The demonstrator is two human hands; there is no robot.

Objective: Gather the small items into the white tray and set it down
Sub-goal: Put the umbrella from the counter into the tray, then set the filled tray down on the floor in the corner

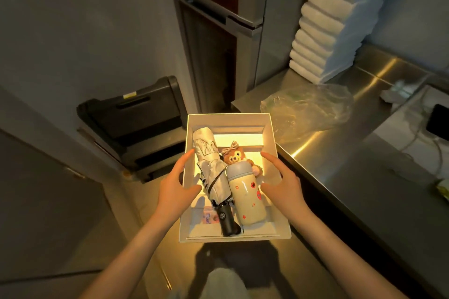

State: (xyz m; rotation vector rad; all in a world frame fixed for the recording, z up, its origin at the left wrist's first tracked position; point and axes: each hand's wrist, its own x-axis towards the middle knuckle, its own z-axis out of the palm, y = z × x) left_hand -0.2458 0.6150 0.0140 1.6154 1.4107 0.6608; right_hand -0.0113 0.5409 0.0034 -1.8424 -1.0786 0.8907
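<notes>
I hold a white rectangular tray (228,119) in the air above the floor, left of the steel counter. My left hand (173,189) grips its left wall, thumb inside. My right hand (283,187) grips its right wall. Inside lie a folded silver umbrella (211,172) with a black handle, a cream bottle (245,198) with a blue-grey cap and red stickers, a small brown plush bear (234,156) with a bow, and a pink packet (209,216) partly hidden under the umbrella.
The steel counter (352,172) runs along the right, with a crumpled clear plastic bag (308,109), a tall stack of white towels (323,26) and cables. A black bin (136,114) stands on the floor ahead left. A steel cabinet (213,31) rises behind it.
</notes>
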